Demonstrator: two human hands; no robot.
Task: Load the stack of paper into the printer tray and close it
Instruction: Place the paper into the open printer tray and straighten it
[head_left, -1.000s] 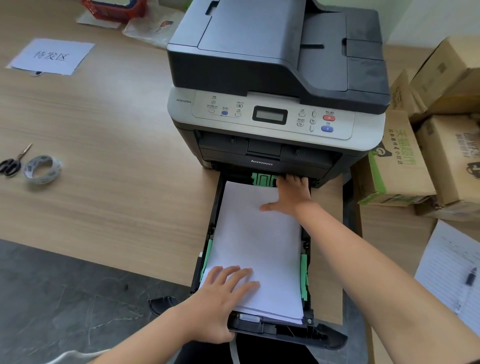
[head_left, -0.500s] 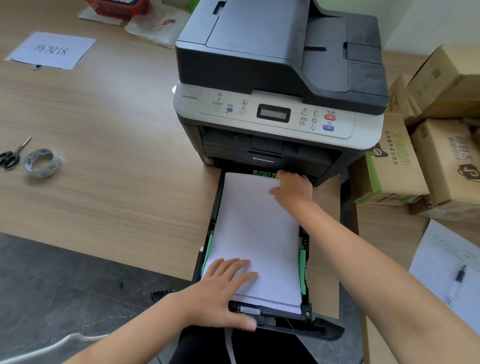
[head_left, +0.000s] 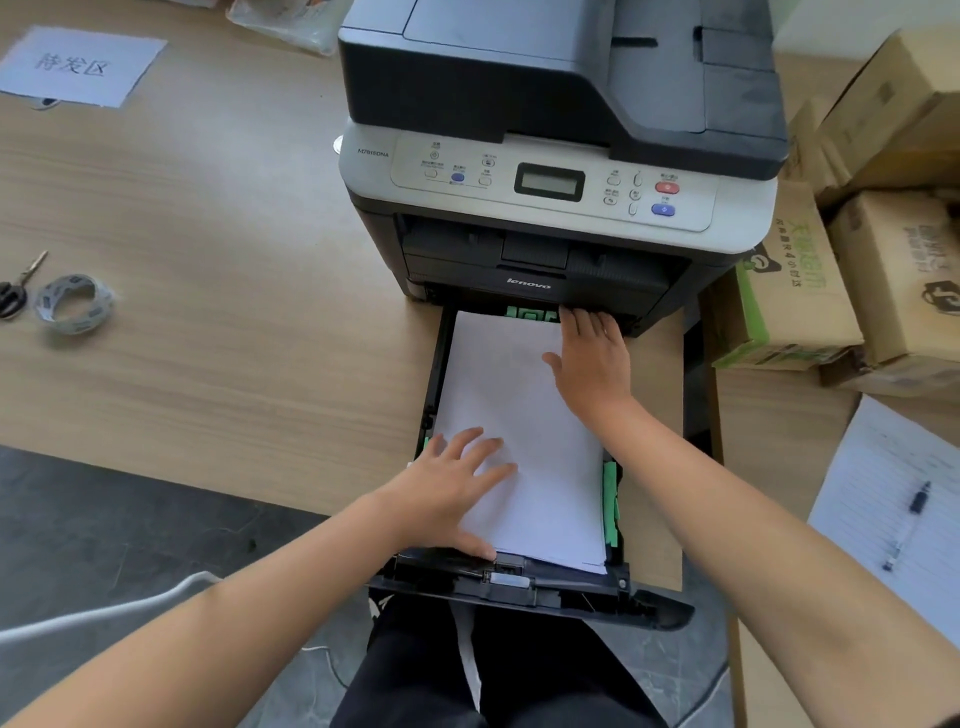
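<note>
A grey and black printer (head_left: 561, 130) stands on a wooden table. Its black paper tray (head_left: 524, 582) is pulled out toward me over the table edge. A white stack of paper (head_left: 524, 431) lies flat in the tray between green guides. My left hand (head_left: 452, 488) rests flat on the near left part of the stack, fingers spread, thumb at the tray's front edge. My right hand (head_left: 592, 364) lies flat on the far right part, fingertips at the printer's slot. Neither hand grips anything.
Scissors (head_left: 15, 291) and a roll of tape (head_left: 72, 304) lie at the left of the table (head_left: 208, 312). A labelled sheet (head_left: 78, 65) is at the far left. Cardboard boxes (head_left: 831, 275) stand right of the printer. A lined sheet with a pen (head_left: 909, 525) is at the right.
The stack has slid farther into the tray toward the printer. My left hand moved up onto the paper; my right hand stays near the slot.
</note>
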